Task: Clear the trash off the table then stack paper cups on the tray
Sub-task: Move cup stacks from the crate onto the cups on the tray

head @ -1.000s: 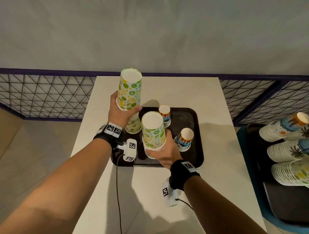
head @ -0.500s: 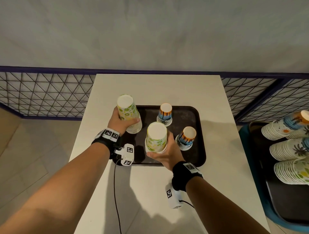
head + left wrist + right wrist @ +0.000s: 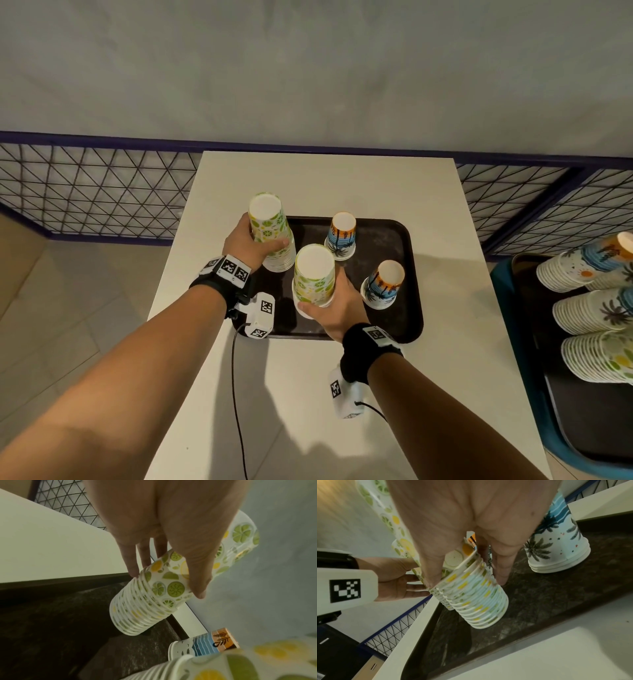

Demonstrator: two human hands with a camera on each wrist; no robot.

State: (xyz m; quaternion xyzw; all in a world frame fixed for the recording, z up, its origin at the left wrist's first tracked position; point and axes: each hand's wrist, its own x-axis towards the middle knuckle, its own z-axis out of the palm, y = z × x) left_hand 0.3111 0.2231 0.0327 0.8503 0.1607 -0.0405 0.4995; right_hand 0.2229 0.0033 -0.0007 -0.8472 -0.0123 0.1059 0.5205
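Left hand [image 3: 247, 244]: the grip is wrapped round a stack of lime-print cups [image 3: 270, 230], thumb on the near side and fingers behind. The wrist view shows the fingers [image 3: 132, 562] lying along the stack's ribbed rims.

Left stack: upside down, standing at the tray's far left corner; whether its rim rests fully on the tray I cannot tell.

Right hand [image 3: 337, 306]: the grip grasps a second lime-print stack [image 3: 313, 274] from the near side, thumb to the left and fingers to the right.

Right stack: upside down, near the middle of the tray's near edge, leaning a little in the wrist view.

Tray [image 3: 409, 298]: dark, rounded corners, lying across the middle of the white bench [image 3: 329, 178].

Palm-print cups: one short upside-down stack [image 3: 340, 236] toward the tray's far edge, another [image 3: 383, 284] toward its right edge, well apart from each other.

Beside the bench: to the right, rows of nested cups [image 3: 596, 308] lie on their sides on another dark tray.

Behind: a wire-mesh fence [image 3: 96, 192] along a grey wall.
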